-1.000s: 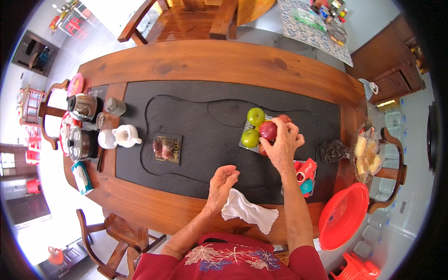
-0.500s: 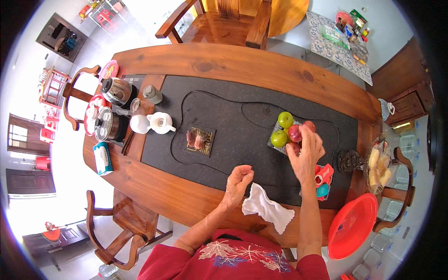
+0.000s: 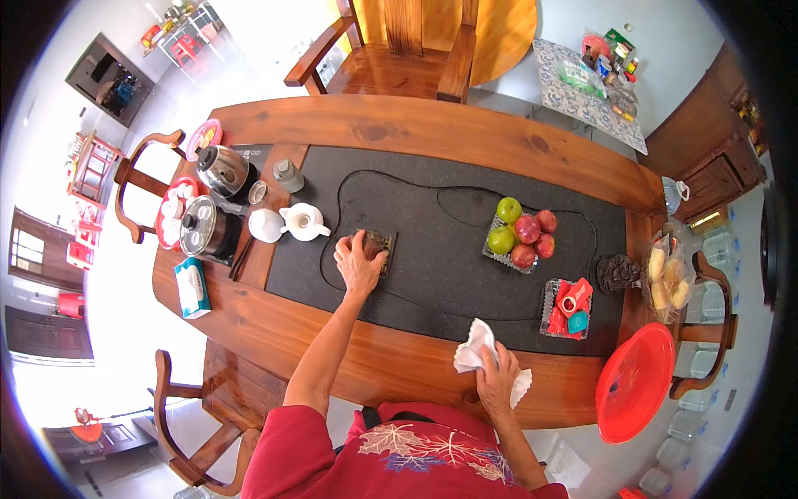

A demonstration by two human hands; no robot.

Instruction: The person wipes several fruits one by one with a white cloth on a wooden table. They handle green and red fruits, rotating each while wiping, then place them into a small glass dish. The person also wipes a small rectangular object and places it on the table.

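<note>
My left hand (image 3: 356,268) reaches over the left half of the black tabletop inlay, its fingers curved round a small brown ornament (image 3: 376,246). This ornament sits on a dark square mat (image 3: 387,264) with gold marks, and the hand covers part of both. Near the front edge of the table, my right hand (image 3: 497,381) grips a crumpled white cloth (image 3: 474,348), with folds showing on both sides of the fingers. Beyond it, green apples (image 3: 501,240) and red apples (image 3: 527,228) rest together on a clear tray (image 3: 496,257).
A clear tray of red packets (image 3: 572,301) lies right of the cloth, beside a dark carved figure (image 3: 618,273) and a red basin (image 3: 636,382). On the left stand a white teapot (image 3: 305,222), a kettle (image 3: 223,170), a lidded pot (image 3: 204,226) and a tissue box (image 3: 192,287). A black cord (image 3: 399,176) loops across the inlay.
My right hand has left the apples and taken hold of the white cloth. My left hand has moved left and forward to the brown ornament. The red apples are now uncovered.
</note>
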